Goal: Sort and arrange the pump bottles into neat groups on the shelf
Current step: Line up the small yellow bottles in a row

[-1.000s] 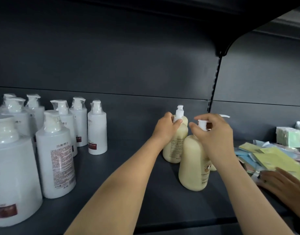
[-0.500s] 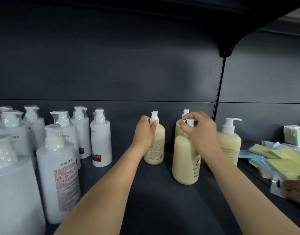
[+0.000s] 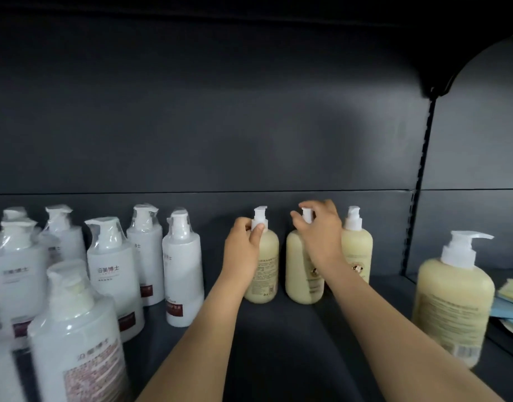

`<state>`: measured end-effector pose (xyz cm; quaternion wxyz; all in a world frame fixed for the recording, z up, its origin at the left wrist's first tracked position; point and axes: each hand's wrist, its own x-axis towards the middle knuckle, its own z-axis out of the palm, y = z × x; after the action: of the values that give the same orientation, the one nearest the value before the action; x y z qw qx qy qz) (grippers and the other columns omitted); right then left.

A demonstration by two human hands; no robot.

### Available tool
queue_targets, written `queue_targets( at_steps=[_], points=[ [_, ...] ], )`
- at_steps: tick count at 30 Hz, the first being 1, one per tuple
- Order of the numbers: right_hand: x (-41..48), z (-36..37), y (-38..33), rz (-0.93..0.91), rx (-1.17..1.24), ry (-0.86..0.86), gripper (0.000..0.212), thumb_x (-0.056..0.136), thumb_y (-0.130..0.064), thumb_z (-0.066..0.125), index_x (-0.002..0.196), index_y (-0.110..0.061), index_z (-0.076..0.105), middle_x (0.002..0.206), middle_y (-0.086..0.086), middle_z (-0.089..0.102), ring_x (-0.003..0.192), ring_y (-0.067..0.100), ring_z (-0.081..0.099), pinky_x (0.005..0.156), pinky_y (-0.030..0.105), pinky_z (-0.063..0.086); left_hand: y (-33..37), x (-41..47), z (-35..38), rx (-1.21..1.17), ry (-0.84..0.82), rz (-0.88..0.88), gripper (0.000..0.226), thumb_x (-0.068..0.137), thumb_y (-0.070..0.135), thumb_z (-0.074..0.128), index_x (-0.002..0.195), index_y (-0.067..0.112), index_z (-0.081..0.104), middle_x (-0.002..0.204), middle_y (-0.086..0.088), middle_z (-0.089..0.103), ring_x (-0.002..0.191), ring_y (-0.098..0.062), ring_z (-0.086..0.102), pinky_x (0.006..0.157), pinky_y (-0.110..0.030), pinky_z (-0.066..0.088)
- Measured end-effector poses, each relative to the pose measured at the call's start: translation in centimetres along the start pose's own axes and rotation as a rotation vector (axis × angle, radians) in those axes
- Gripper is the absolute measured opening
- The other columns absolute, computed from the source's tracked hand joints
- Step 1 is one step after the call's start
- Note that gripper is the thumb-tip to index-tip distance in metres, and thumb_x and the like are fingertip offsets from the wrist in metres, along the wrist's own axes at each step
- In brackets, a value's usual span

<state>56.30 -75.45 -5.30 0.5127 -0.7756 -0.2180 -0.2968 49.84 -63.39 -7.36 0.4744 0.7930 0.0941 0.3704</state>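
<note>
Three cream pump bottles stand in a row at the back of the dark shelf (image 3: 293, 349). My left hand (image 3: 243, 248) pinches the white pump neck of the left cream bottle (image 3: 265, 268). My right hand (image 3: 319, 230) pinches the pump top of the middle cream bottle (image 3: 300, 271). The third cream bottle (image 3: 358, 250) stands just right of it, partly hidden by my right wrist. A bigger cream bottle (image 3: 452, 303) stands nearer me at the right. Several white pump bottles (image 3: 179, 268), wrapped in clear film, are grouped at the left.
A slotted upright (image 3: 420, 181) divides the shelf bay at the right. Yellow and blue flat packets (image 3: 510, 297) lie at the far right edge. The dark back panel (image 3: 220, 126) rises behind the bottles. Bare shelf lies between my forearms.
Both hands have carried their cream bottles left and back, setting them in line against the back panel beside a third. The view has shifted left; the other person's hand has left the frame.
</note>
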Motion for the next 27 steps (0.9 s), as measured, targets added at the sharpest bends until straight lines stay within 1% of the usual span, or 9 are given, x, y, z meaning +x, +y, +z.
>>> queue_targets(
  at_steps=[3,6,9,11,13,15,20,24,27],
  points=[
    [0.1,0.3,0.3,-0.005,0.049,-0.024,0.042,0.086,-0.02,0.066,0.124,-0.009,0.053,0.122,0.007,0.048,0.098,0.007,0.046,0.076,0.006,0.027,-0.3,-0.3,0.2,0.05,0.064,0.017,0.027,0.096,0.03,0.046,0.113,0.012,0.057,0.115,-0.002,0.057,0.101,-0.01,0.049,0.082,-0.02,0.033],
    [-1.0,-0.3,1.0,0.001,0.106,-0.081,0.061,0.09,-0.025,0.061,0.141,-0.009,0.032,0.136,0.006,0.04,0.12,0.012,0.043,0.089,0.008,0.026,-0.8,-1.3,0.4,0.094,0.114,0.024,0.033,0.096,0.034,0.046,0.12,0.014,0.058,0.126,-0.006,0.051,0.105,-0.009,0.046,0.085,-0.016,0.03],
    [-2.5,-1.0,2.1,0.002,0.062,-0.188,0.077,0.092,-0.029,0.056,0.15,-0.011,0.009,0.145,0.005,0.034,0.133,0.016,0.035,0.103,0.017,0.024,-1.6,-2.2,0.7,0.123,0.053,0.021,0.05,0.09,0.041,0.052,0.136,0.023,0.043,0.132,-0.003,0.039,0.111,-0.007,0.042,0.096,-0.021,0.034],
    [-3.3,-1.0,2.7,0.007,0.045,-0.224,0.084,0.09,-0.027,0.059,0.15,-0.01,0.003,0.148,0.005,0.032,0.137,0.017,0.031,0.106,0.018,0.021,-1.9,-2.5,1.0,0.134,0.029,-0.031,0.072,0.081,0.05,0.061,0.142,0.031,0.03,0.132,-0.001,0.032,0.122,-0.016,0.04,0.106,-0.034,0.036],
    [-4.4,-0.9,3.3,0.037,-0.014,-0.241,0.086,0.089,-0.026,0.061,0.15,-0.006,0.003,0.151,0.008,0.026,0.139,0.018,0.025,0.104,0.014,0.014,-1.8,-2.7,1.4,0.134,0.033,-0.08,0.081,0.071,0.055,0.067,0.139,0.036,0.027,0.131,0.002,0.029,0.125,-0.02,0.036,0.107,-0.042,0.035],
    [-5.5,-0.5,4.1,0.055,-0.053,-0.243,0.081,0.088,-0.027,0.063,0.148,-0.003,0.013,0.144,0.011,0.031,0.135,0.023,0.03,0.103,0.015,0.018,-1.8,-2.7,1.7,0.129,0.06,-0.086,0.082,0.068,0.054,0.07,0.136,0.037,0.03,0.13,0.002,0.027,0.126,-0.022,0.033,0.106,-0.041,0.034],
    [-5.3,0.1,6.0,0.068,0.014,-0.24,0.074,0.079,-0.034,0.07,0.136,-0.002,0.035,0.126,0.012,0.05,0.118,0.025,0.048,0.102,0.038,0.04,-2.4,-2.2,2.4,0.178,0.184,-0.188,0.096,0.062,0.05,0.078,0.138,0.017,0.029,0.135,-0.006,0.034,0.129,-0.026,0.033,0.102,-0.04,0.035],
    [-5.0,0.4,6.5,0.054,0.086,-0.25,0.084,0.068,-0.057,0.06,0.136,-0.013,0.038,0.125,0.004,0.054,0.118,0.019,0.051,0.101,0.039,0.043,-3.2,-1.8,2.2,0.04,0.213,-0.189,0.074,0.056,0.045,0.083,0.11,0.018,0.041,0.112,0.001,0.053,0.108,-0.02,0.054,0.085,-0.035,0.049],
    [-4.9,0.3,6.8,0.042,0.123,-0.259,0.068,0.072,-0.046,0.066,0.128,-0.014,0.045,0.118,0.002,0.057,0.111,0.016,0.055,0.093,0.026,0.047,-3.4,-2.0,1.3,-0.071,0.057,-0.161,0.056,0.068,0.035,0.08,0.108,0.022,0.042,0.109,0.006,0.055,0.098,-0.01,0.056,0.073,-0.018,0.044]
  ],
)
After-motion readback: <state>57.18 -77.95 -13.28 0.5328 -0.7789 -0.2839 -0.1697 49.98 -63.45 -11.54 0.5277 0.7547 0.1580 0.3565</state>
